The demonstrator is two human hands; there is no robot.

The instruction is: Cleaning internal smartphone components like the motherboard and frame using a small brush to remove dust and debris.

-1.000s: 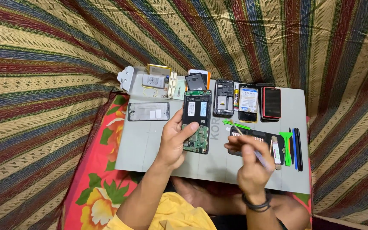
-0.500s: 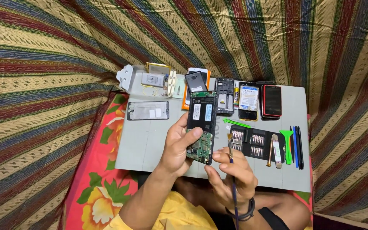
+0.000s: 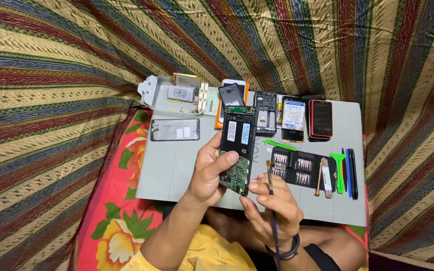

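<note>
The left hand (image 3: 208,173) holds an opened phone (image 3: 237,149) up over the grey worktop (image 3: 177,165), its fingers clamped around the lower part of the phone so that the back faces the camera, with the green circuit board (image 3: 234,174) bare at the lower end. The right hand (image 3: 272,211) sits just beside the phone's lower right corner, its fingers pinched together on a thin brush (image 3: 272,200) whose bristle tip points up, close to the phone's edge; whether it touches is hard to tell. On the worktop to the right lies a black case of screwdriver bits (image 3: 297,168), then a metal-tipped tool with a brown handle (image 3: 319,176), a green pry tool (image 3: 337,161) and dark thin tools (image 3: 350,170). A green pick (image 3: 280,145) lies above the case. Along the far edge stand a bare phone frame (image 3: 265,113), a phone with a battery on it (image 3: 294,116) and a red-edged phone (image 3: 321,118). A loose screen panel (image 3: 175,129) lies to the left
</note>
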